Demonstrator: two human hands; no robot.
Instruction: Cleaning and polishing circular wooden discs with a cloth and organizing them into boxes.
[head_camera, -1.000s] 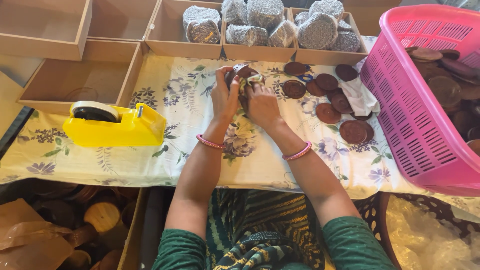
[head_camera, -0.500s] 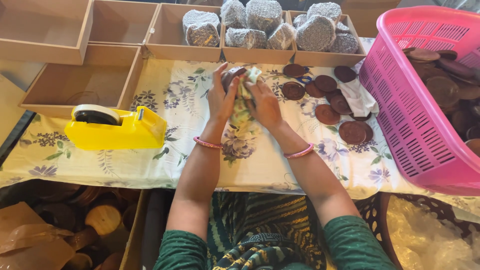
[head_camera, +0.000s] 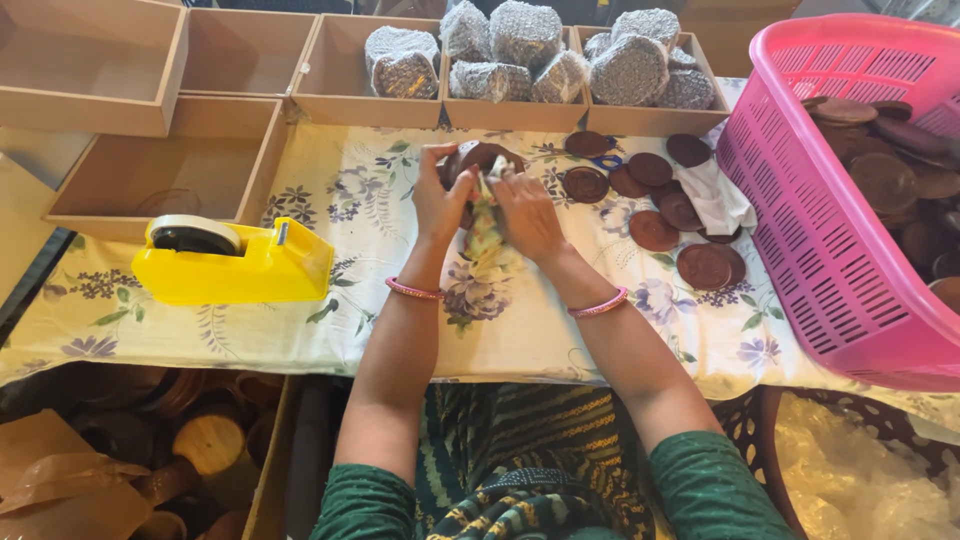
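Tablecloth (head_camera: 330, 330), pale with a flower print, spans the frame's middle band. Pink plastic basket (head_camera: 850, 200) fills the right edge, slatted wall tilted, brown discs piled inside. Cardboard trays (head_camera: 160, 170) run along the top and upper left; those at top centre hold foam-wrapped bundles (head_camera: 520, 45), the left ones look bare. Yellow tape dispenser (head_camera: 240, 262) sits left of centre on the cloth, roll on its left end. Loose brown wooden discs (head_camera: 690, 240) lie scattered right of centre, just beside the basket, with a white cloth (head_camera: 715, 195) among them.

Left hand (head_camera: 440, 195) and right hand (head_camera: 528, 215) meet at upper centre of the frame, above the cloth. Both are closed around one brown disc (head_camera: 480, 158), its top edge showing between the fingers. Strip of pale wrapping sheet (head_camera: 485, 235) hangs down between the palms, touching both. Exactly how the fingers sit behind the disc can't be told. Pink bangles (head_camera: 413, 290) ring both wrists. Green sleeves (head_camera: 710, 490) at the bottom edge.
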